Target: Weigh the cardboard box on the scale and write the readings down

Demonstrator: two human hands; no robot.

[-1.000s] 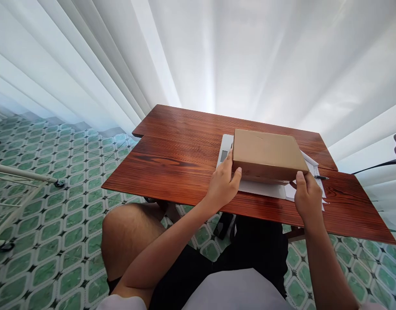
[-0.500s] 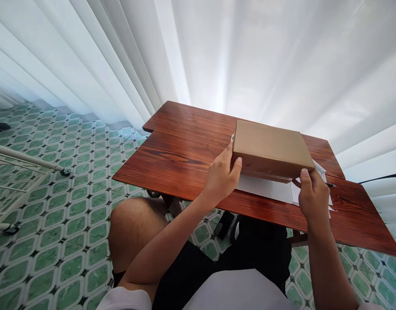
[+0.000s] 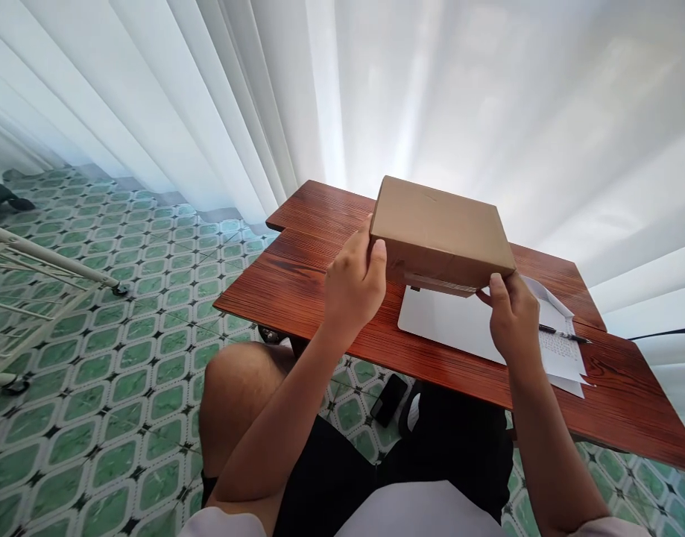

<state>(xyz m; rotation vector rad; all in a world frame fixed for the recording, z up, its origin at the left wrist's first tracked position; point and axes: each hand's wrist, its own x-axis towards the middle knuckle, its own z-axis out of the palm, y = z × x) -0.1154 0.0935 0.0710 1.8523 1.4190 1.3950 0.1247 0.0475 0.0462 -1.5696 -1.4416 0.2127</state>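
Note:
A brown cardboard box [image 3: 443,224] is held up over the wooden table [image 3: 291,268], its near side tilted toward me. My left hand [image 3: 356,276] grips the box's left end, thumb on the near edge. At the near right corner my right hand [image 3: 513,309] is closed on the box, with fingers partly hidden underneath. Below the box lies a flat white board or folder [image 3: 448,317]. Beside it, partly behind my right hand, are printed paper sheets [image 3: 563,358] with a pen [image 3: 566,334] on them.
White curtains [image 3: 431,89] hang behind the table. A white wire rack on casters [image 3: 45,298] stands at the left on green tiled floor [image 3: 124,418]. A dark phone [image 3: 388,400] lies on the floor below the table, near my foot.
Both hands have lifted the box and carried it left. More of the white board, the sheets and the pen now shows. The view has also shifted slightly.

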